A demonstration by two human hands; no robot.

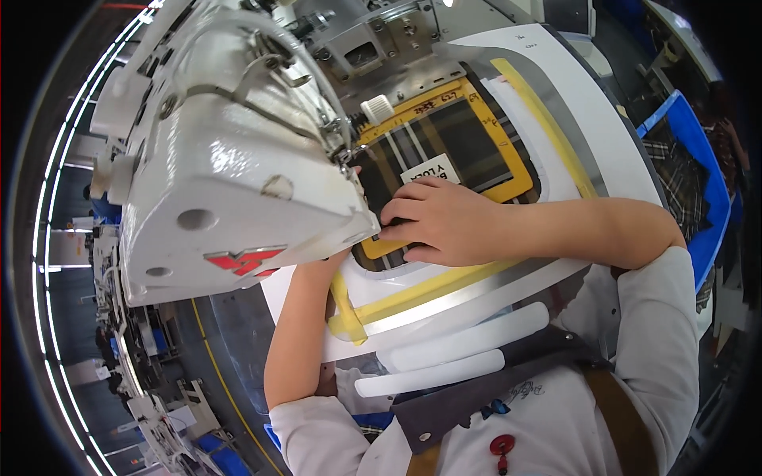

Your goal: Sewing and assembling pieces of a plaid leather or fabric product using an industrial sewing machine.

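A yellow frame (508,155) with handwritten marks lies under the sewing machine head (238,186). Dark plaid fabric (464,135) shows inside it, and a white printed label (431,169) rests on the fabric. My right hand (448,222) lies over the frame's near part, its fingers spread and pointing left, just below the label and close to the machine's needle end. My left forearm (298,333) reaches up behind the machine head. Most of my left hand is hidden there, so its grip does not show.
White sheets edged with yellow tape (429,297) surround the frame. A metal clamp plate (444,75) and a white knob (377,109) sit at its far side. At right stands a blue bin (706,151) with plaid fabric. Two white rolls (429,373) lie along the near edge.
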